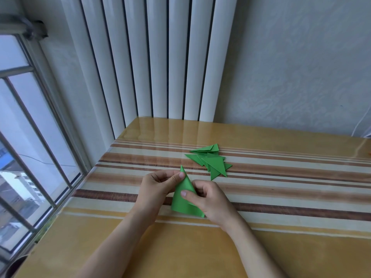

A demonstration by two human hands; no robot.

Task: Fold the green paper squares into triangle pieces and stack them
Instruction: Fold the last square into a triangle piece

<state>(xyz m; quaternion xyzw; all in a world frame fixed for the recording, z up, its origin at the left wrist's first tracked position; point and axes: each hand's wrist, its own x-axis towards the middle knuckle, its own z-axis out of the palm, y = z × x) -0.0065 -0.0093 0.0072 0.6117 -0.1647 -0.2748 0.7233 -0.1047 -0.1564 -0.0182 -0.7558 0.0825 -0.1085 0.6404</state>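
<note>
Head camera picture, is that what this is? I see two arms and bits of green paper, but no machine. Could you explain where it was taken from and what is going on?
There is no machine here, only a person. The single picture comes from a camera worn on the head, looking forward and down, so the arms reach in from below. The left hand pinches the pointed top of a green paper piece, and the right hand holds its lower part with the thumb on top. The paper is curved over, the fold not yet pressed flat. Beyond it, on the striped table, lies a loose pile of folded green triangles. Behind stands a white radiator, with a window to the left.
</note>
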